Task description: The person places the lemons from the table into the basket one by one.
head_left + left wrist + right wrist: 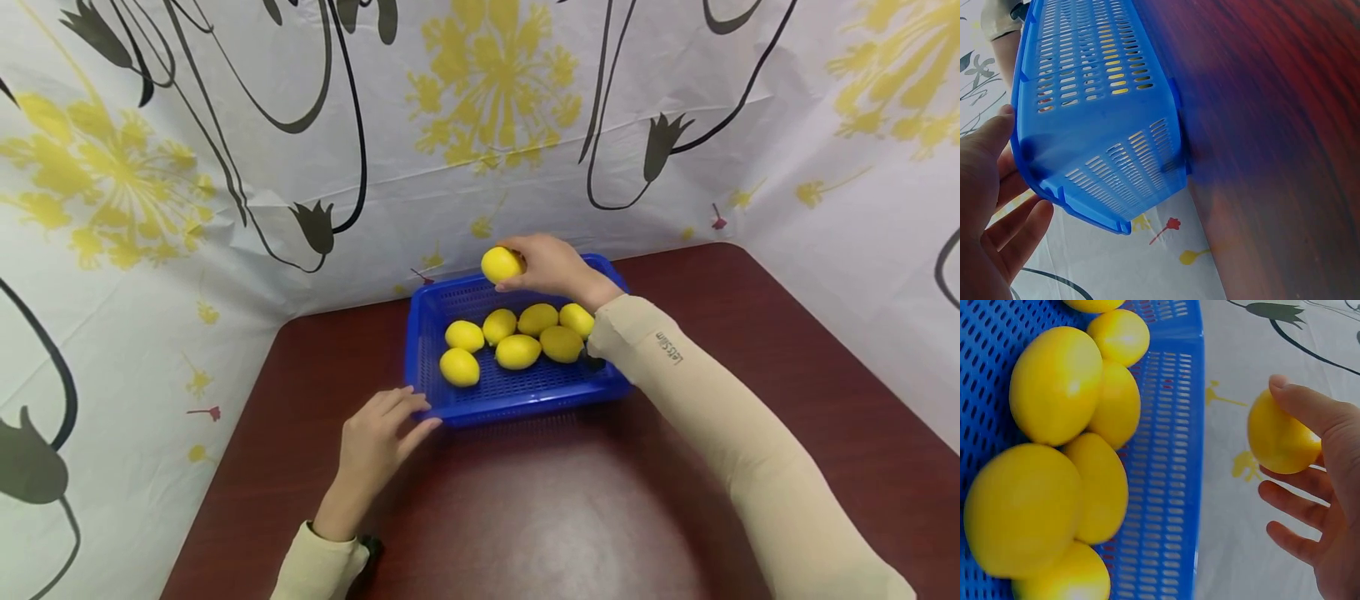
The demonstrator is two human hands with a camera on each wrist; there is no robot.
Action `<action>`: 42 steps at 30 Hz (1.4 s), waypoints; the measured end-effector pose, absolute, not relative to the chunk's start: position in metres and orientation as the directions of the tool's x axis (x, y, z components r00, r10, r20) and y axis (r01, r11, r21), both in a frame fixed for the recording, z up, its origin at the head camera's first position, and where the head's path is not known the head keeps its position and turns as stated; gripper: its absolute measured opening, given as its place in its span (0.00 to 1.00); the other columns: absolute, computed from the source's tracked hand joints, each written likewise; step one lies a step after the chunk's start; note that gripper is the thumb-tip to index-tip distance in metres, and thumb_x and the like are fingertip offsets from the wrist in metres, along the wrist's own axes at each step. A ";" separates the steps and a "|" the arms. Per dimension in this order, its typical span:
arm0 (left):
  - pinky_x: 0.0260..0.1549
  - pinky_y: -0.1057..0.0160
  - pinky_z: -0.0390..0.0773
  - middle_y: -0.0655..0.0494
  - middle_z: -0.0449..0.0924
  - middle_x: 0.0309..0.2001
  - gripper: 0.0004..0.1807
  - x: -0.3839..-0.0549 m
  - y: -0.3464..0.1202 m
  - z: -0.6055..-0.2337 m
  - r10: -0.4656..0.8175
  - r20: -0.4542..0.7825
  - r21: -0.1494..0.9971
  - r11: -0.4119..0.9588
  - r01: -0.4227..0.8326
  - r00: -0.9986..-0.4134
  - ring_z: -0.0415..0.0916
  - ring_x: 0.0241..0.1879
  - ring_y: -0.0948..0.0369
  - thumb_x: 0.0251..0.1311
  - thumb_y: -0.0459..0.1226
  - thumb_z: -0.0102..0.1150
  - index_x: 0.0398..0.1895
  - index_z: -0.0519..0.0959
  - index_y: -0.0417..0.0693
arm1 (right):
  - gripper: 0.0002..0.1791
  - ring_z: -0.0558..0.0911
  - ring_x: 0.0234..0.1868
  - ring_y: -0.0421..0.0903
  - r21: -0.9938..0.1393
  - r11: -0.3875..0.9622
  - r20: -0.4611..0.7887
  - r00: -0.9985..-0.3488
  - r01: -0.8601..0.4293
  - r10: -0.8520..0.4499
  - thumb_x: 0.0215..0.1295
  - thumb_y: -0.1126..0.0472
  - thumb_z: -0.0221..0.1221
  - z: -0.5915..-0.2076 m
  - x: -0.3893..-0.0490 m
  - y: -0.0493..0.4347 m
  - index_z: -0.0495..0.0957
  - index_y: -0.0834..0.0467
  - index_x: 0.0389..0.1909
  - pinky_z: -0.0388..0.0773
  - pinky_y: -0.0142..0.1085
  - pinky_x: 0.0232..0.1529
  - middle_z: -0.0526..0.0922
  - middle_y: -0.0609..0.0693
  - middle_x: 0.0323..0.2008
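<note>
My right hand (551, 265) holds a lemon (501, 265) between thumb and fingers, raised above the back rim of a blue plastic basket (517, 408). In the right wrist view the thumb lies over the lemon (1282, 440), and the lower fingers spread away from it. Several more lemons (517, 352) lie in the basket, grouped toward its back and sides. My left hand (375, 433) is at the basket's front left corner. Its fairly straight fingers and thumb touch the rim (1015, 134) there, as the left wrist view shows.
The basket stands on a dark red-brown table (510, 508), near its back edge. Behind and beside the table hangs a white sheet (255, 167) printed with yellow and grey flowers. My right forearm sleeve (697, 392) passes over the basket's right side.
</note>
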State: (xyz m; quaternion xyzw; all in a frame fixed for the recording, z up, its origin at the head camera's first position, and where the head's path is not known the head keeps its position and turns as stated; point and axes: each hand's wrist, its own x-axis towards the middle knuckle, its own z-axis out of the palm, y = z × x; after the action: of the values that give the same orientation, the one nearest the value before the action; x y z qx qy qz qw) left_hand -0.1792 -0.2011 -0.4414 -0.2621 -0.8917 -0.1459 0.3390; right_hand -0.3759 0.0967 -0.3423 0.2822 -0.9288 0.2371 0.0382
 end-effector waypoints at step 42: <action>0.41 0.54 0.87 0.55 0.88 0.41 0.15 -0.181 -0.201 -0.443 0.364 0.676 0.098 0.817 0.568 -0.641 0.86 0.44 0.56 0.49 0.49 0.75 0.35 0.85 0.52 | 0.39 0.76 0.61 0.55 -0.274 0.795 0.026 -0.831 -0.541 -0.556 0.61 0.37 0.63 -0.402 -0.387 0.044 0.69 0.51 0.69 0.77 0.49 0.57 0.79 0.52 0.62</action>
State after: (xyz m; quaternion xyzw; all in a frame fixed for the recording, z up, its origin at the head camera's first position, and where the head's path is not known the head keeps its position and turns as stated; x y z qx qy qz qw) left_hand -0.1812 -0.2012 -0.4433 -0.2609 -0.8928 -0.1525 0.3341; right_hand -0.3872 0.0439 -0.4022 0.2894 -0.9471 0.1360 -0.0281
